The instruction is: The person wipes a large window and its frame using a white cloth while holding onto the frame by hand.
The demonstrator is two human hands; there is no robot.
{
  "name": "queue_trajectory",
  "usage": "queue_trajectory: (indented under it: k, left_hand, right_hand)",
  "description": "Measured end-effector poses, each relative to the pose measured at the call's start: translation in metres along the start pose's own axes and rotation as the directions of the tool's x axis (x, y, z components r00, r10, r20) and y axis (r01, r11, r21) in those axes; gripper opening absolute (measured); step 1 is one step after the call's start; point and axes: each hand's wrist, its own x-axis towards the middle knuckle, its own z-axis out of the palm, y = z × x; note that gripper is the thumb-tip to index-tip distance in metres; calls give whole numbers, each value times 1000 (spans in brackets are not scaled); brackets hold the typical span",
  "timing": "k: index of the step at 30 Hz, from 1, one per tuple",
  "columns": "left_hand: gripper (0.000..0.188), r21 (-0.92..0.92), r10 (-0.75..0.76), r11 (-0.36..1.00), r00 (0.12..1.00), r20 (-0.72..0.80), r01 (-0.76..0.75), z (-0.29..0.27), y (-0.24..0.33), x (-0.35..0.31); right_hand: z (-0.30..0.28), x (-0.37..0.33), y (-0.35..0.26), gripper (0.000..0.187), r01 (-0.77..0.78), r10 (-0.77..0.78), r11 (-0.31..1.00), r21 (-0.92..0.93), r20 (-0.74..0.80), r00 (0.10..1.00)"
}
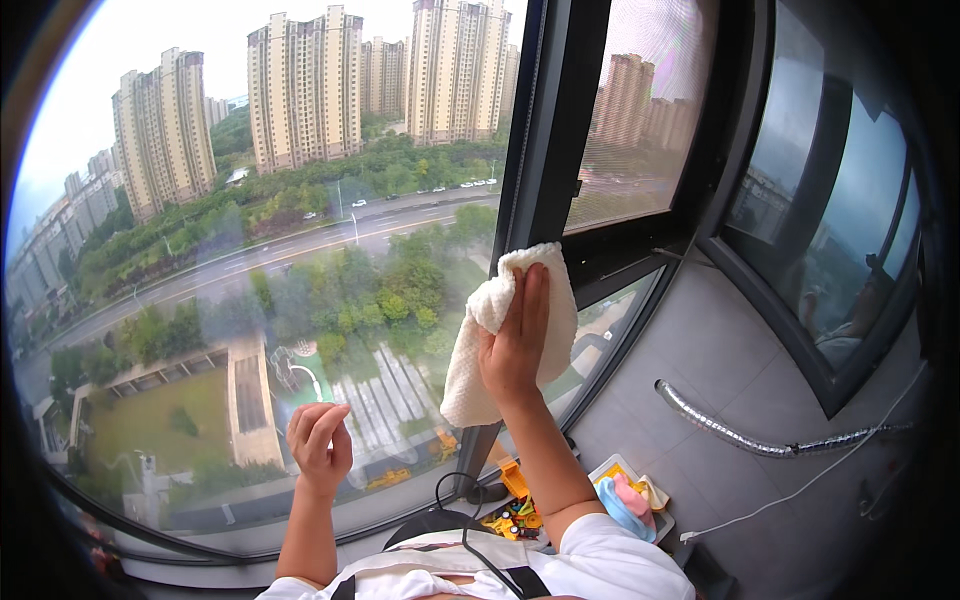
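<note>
My right hand (517, 345) presses a white textured cloth (468, 385) against the dark window frame (540, 150), at the edge of the large glass pane (400, 270). The cloth is bunched at its top left and hangs down beside the wrist. Its fingers lie over the cloth and point upward. My left hand (320, 445) is raised in front of the glass at the lower middle, apart from the cloth. Its fingers are loosely curled in, and nothing shows in them. Hazy smears mark parts of the glass.
An open window sash (825, 330) juts in at the right. A silver flexible duct (740, 437) and a white cable (800, 490) run along the grey tiled wall (640, 400). Below my right arm are colourful toys (515, 520) and a bin of pink and blue cloths (625, 505).
</note>
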Motion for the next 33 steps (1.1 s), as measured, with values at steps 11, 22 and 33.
queue_trajectory:
  k: [11,22,33]
  left_hand:
    - [25,-25,-36,999,999,-12,36,-4,-1,-5]
    - [27,-48,-23,999,1000,9,24,-8,3,-9]
    - [31,30,-79,996,996,-34,80,-25,-6,-13]
  right_hand:
    - [-12,85,-5,84,30,-20,997,73,-129,991]
    - [3,-125,14,60,-176,156,982,67,234,960]
    - [9,-36,-13,55,112,-119,988,104,63,991]
